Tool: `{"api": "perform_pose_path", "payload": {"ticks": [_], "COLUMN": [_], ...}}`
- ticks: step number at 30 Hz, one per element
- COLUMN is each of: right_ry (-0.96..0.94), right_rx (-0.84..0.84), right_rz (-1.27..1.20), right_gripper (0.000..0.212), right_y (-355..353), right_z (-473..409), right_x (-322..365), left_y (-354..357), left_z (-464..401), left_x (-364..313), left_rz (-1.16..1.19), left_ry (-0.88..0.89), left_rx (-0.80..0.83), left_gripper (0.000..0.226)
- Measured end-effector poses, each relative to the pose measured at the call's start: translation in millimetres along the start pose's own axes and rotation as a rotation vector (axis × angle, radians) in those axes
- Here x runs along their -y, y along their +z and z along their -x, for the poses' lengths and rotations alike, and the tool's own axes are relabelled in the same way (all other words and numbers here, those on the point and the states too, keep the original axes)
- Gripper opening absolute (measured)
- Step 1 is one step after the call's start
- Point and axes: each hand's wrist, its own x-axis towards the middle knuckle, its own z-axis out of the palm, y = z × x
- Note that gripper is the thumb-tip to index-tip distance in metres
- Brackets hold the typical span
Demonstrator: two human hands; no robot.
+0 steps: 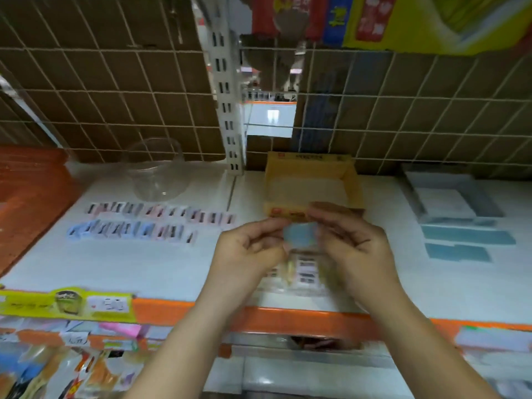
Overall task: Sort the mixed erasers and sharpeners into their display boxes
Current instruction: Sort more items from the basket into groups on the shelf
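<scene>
While everything's a bit motion-blurred, a small pale blue item (300, 236), probably an eraser, is being pinched between both hands over the near middle of the white shelf (144, 263). It's being held by the left hand (247, 254) with curled fingers closing in on its left edge, and by the right hand (354, 246) the same way from the right, thumb and fingertips wrapped toward it; how tight the grip is can't really be told through the blur. Just beyond the hands, a yellow cardboard display box (312, 187) is being left open-topped, its near wall partly covered by the right fingertips. Under the hands, some clear packets with barcode labels (306, 272) are lying on the shelf. Off to the left, two rows of small pastel pieces (138, 223) are being kept lined up, with a clear plastic bowl (159, 171) sitting farther back. Over on the right, a grey tray (449, 194) is sitting at the far side, with flat blue slabs (466, 243) laid out nearer.
</scene>
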Motion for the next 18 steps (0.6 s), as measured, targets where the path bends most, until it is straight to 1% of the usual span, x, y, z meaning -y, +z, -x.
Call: {"api": "perform_pose_path", "payload": {"ticks": [4,8,9,10,11,12,14,18], "right_ry": [0.151,0.220,0.226,0.233,0.239,0.244,0.254,0.299], "right_rx": [0.032,0.040,0.024,-0.002,-0.033,-0.067,-0.131,-0.227], "right_rz": [0.055,0.106,0.125,0.146,0.169,0.192,0.248,0.341], "right_gripper": [0.024,0.026,0.026,0.026,0.026,0.025,0.026,0.025], "right_y": [-73.8,-155.4,-174.5,-193.3,-212.1,-231.0,-266.3,-318.1], "right_z": [3.3,7.7,9.3,11.1,13.1,14.9,18.0,20.2], "right_x": [4.5,5.7,4.9,3.9,3.1,1.3,-3.5,-22.1], "left_y": [69.6,137.5,152.1,166.2,179.1,190.8,212.8,246.3], "left_z": [2.2,4.7,5.1,5.0,4.8,3.5,-1.0,-12.1], "left_x": [11.9,22.4,25.4,29.3,33.3,38.3,50.8,66.1], "left_rz": [-0.022,-0.119,-0.202,-0.335,-0.482,-0.617,-0.834,-1.076], "left_ry": [0.039,0.127,0.181,0.258,0.325,0.368,0.393,0.394], "left_rx": [0.020,0.109,0.114,0.117,0.139,0.171,0.244,0.314], "left_gripper": [0.035,0.037,0.035,0.030,0.030,0.036,0.043,0.034]}}
